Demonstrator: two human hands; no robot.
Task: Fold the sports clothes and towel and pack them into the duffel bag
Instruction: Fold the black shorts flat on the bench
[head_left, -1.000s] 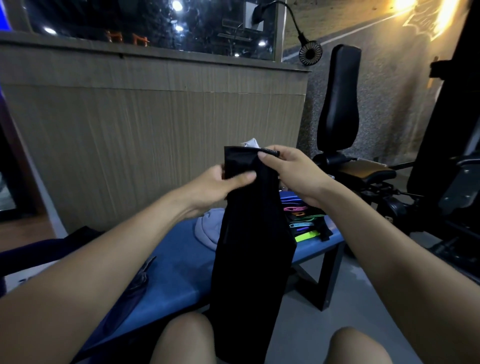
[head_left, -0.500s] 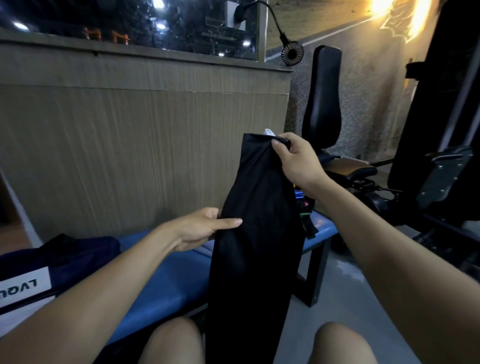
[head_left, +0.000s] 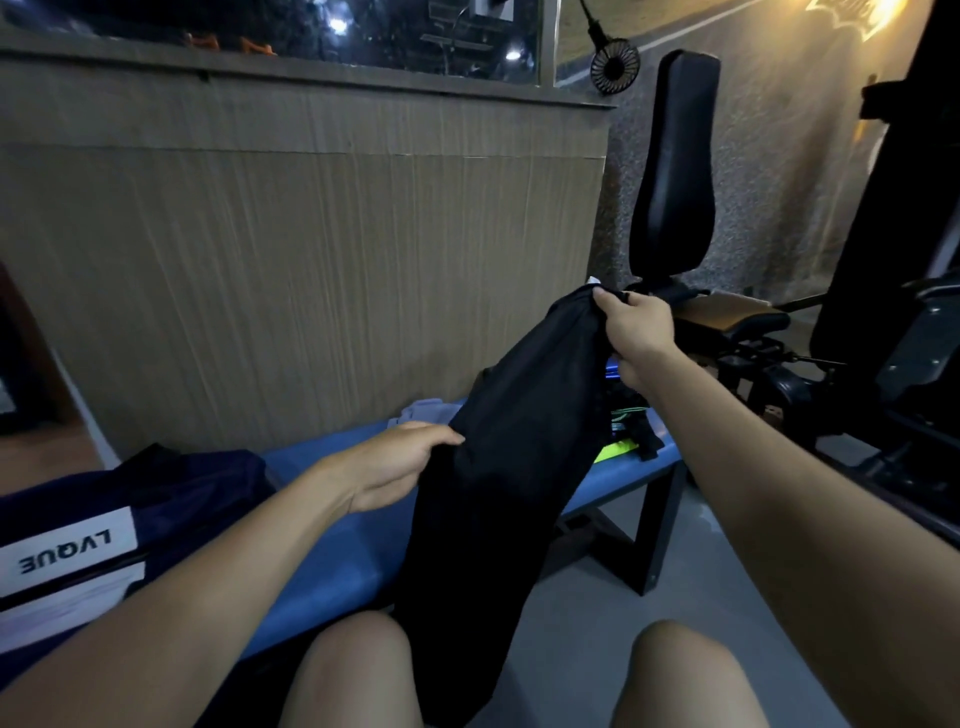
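Observation:
A long black garment (head_left: 498, 467) hangs folded lengthwise from above the blue bench (head_left: 332, 551) down between my knees. My right hand (head_left: 636, 330) grips its top end, held up at the right. My left hand (head_left: 395, 467) holds the garment's left edge about halfway down, thumb on the front, fingers behind. The navy duffel bag (head_left: 171, 493) with a white "LVQUE" panel lies at the bench's left end. A pale grey cloth (head_left: 423, 413) lies on the bench behind the garment. Dark clothes with neon stripes (head_left: 626, 434) sit at the bench's right end.
A wood-panelled wall (head_left: 311, 270) runs close behind the bench. A black padded gym seat (head_left: 675, 171) and machine frame (head_left: 893, 322) stand to the right. A small clip fan (head_left: 614, 66) hangs from the ledge above. Grey floor (head_left: 587, 613) lies under the bench's right end.
My left hand let go of the top and slid down the garment's left edge to its middle. My right hand carried the top end to the right and lower, tilting the garment.

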